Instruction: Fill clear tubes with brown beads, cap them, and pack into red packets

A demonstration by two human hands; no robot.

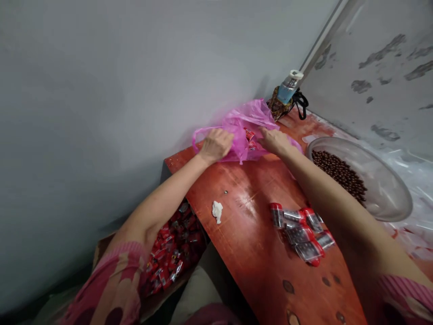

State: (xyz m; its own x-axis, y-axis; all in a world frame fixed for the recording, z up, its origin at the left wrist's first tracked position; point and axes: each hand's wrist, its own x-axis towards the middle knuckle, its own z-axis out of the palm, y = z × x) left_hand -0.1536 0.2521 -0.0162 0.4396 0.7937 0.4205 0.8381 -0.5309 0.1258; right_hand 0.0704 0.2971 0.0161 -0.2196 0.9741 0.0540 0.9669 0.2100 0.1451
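Sleeves [108, 284] lead to left hand [216, 143] gripping a crosswise pink bag [239, 135], mouth nearward, right hand's [275, 141] hold unclear.

A thin, translucent pink plastic bag [252, 110] lies crumpled and open just above and right of the frame's centre, one loop handle [202, 129] stretching out at its left; small, blurred red items [249, 134] show inside its mouth.

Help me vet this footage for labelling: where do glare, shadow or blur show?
Head view: glare whitens a patch of the red table; head view: the left hand and right hand look slightly soft; head view: red packets below the table lie partly in shade.
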